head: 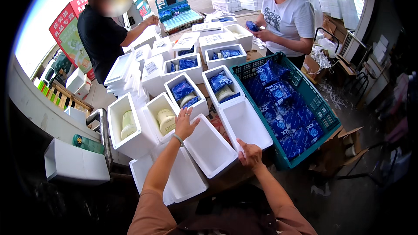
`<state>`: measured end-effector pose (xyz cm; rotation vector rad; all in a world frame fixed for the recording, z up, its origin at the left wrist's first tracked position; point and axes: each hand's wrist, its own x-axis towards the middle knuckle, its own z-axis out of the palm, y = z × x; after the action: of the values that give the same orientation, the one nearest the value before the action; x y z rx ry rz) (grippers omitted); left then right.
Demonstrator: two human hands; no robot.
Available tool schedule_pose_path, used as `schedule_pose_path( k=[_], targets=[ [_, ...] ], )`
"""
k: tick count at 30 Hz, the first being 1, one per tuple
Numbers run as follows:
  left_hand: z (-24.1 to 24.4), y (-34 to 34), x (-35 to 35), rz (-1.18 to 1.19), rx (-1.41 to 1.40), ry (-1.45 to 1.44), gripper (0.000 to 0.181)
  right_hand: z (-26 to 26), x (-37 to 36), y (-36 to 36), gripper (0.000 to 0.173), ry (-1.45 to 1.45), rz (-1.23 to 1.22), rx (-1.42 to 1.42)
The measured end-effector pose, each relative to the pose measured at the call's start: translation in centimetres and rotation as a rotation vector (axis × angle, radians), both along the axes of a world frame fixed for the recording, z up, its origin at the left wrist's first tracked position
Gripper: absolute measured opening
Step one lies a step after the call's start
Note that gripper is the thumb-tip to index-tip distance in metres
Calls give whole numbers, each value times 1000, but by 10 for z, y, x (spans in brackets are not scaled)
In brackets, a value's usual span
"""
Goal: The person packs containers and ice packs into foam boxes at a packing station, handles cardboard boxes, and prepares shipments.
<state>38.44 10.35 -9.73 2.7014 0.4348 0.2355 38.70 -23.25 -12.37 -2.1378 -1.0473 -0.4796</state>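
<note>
My left hand [184,124] is spread with nothing in it, above the rims between a foam box holding a pale tub [166,120] and an empty white foam box [210,151]. My right hand [251,156] holds nothing; its index finger points forward at the near end of another empty foam box [245,122], and I cannot tell whether it touches. Ahead, two foam boxes hold blue ice packs [182,89] around pale tubs [225,94]. At the left, a foam box contains a pale green tub [128,124]. A teal plastic crate [240,70] full of ice packs stands at right.
Across the table, one person [101,36] reaches over foam boxes; another [287,16] holds an ice pack [252,26]. Foam lids [122,68] are stacked at left. A green bottle [87,143] lies on a foam box beside a metal rail [106,137]. An open cardboard carton [339,147] sits lower right.
</note>
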Motion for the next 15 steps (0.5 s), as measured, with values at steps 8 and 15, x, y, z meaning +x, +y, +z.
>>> schedule_pose_path(
  k=[8,15],
  targets=[
    [1,-28,-45,-130,331,218,85,6,-34,19,45,-9,4,62],
    [18,-58,-61,-160,56,-67,71,43,-69,-13,41,80,-34,176]
  ],
)
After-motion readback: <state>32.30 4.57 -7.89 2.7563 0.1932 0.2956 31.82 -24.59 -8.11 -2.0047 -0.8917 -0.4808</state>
